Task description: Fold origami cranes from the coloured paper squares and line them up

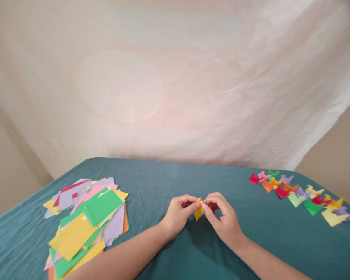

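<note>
A small piece of folded yellow paper (pixel 198 212) is held up between my two hands, above the middle of the table's near part. My left hand (pixel 179 212) pinches its left side between thumb and fingers. On the other side, the thumb and fingertips of my right hand (pixel 223 216) close on its upper right edge. The paper's lower tip points down, and my fingertips cover part of its top. Its exact folded shape is too small to make out.
Loose coloured paper sheets (pixel 103 206) lie in an overlapping heap at the left. Several folded paper birds (pixel 312 206) stand in rows along the right side. A dark green cloth (pixel 163 179) covers the table, and a pale sheet (pixel 175 85) hangs behind it.
</note>
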Available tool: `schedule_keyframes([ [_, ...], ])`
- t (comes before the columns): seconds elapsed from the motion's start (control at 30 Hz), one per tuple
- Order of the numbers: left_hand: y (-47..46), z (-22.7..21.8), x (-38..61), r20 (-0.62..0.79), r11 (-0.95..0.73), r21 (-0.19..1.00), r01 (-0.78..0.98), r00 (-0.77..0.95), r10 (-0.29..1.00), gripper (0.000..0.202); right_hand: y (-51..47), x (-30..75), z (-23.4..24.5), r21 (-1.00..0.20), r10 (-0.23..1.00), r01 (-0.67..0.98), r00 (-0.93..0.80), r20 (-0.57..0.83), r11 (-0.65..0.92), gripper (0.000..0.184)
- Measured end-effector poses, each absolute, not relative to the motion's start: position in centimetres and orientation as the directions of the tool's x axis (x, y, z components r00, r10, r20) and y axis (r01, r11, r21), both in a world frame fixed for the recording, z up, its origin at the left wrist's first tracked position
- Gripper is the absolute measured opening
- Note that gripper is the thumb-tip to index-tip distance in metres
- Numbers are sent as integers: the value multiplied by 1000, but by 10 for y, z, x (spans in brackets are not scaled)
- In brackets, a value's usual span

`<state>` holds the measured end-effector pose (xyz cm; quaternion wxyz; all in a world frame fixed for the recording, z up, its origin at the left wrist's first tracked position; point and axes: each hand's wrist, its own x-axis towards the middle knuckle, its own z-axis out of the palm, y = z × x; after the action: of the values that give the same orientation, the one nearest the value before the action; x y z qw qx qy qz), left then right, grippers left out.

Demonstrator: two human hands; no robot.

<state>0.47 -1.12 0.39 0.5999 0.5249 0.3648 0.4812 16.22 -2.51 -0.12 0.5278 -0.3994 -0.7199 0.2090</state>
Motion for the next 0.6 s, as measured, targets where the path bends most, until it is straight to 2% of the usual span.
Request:
schedule_keyframes([
  [0.43, -12, 5, 5, 236, -228, 972, -62, 189, 953, 16, -26, 162, 0, -677, 759, 378, -120, 640, 631, 2],
  [0.6, -14, 10, 4, 255, -252, 967, -42, 189, 948, 13, -27, 162, 0, -635, 732, 405, -146, 666, 658, 4],
])
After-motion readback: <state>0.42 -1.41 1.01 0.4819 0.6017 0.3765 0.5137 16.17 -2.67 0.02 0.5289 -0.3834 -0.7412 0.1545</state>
